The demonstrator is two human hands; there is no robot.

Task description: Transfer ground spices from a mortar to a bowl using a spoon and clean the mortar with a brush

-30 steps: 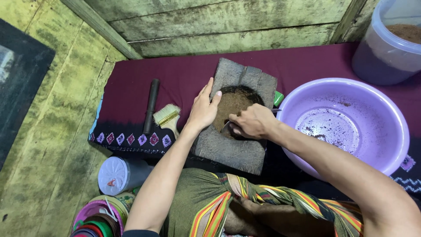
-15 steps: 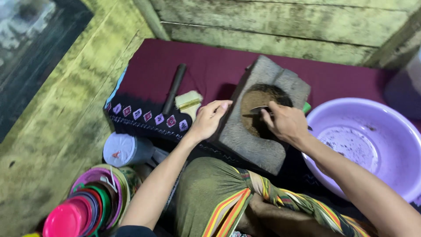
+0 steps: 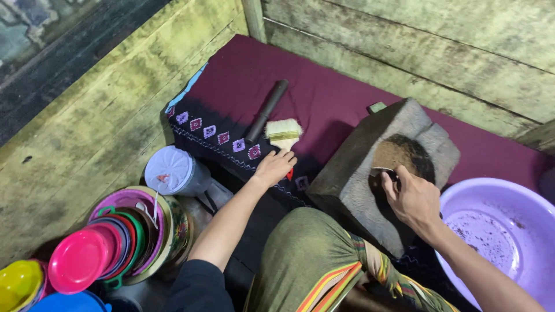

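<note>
A grey stone block [image 3: 352, 179] with a round hollow holding brown powder [image 3: 402, 151] lies on a maroon cloth [image 3: 324, 86]. My right hand [image 3: 413, 201] rests at the hollow's near rim, closed on a thin metal spoon [image 3: 383, 170] whose tip is in the powder. My left hand [image 3: 276, 166] has reached left of the block and closes on the red handle of a flat paintbrush [image 3: 283, 133] with pale bristles lying on the cloth. A dark rod [image 3: 266, 110] lies just beyond the brush.
A lilac plastic basin [image 3: 491, 231] with dark specks sits right of the block. A white lidded tub [image 3: 170, 170] and a stack of coloured plastic plates [image 3: 110, 242] stand at lower left. Weathered wooden boards [image 3: 416, 46] wall in the cloth.
My left hand has left the stone block and moved left onto the brush. My right hand stays at the hollow. The view has swung left, bringing the plates into sight.
</note>
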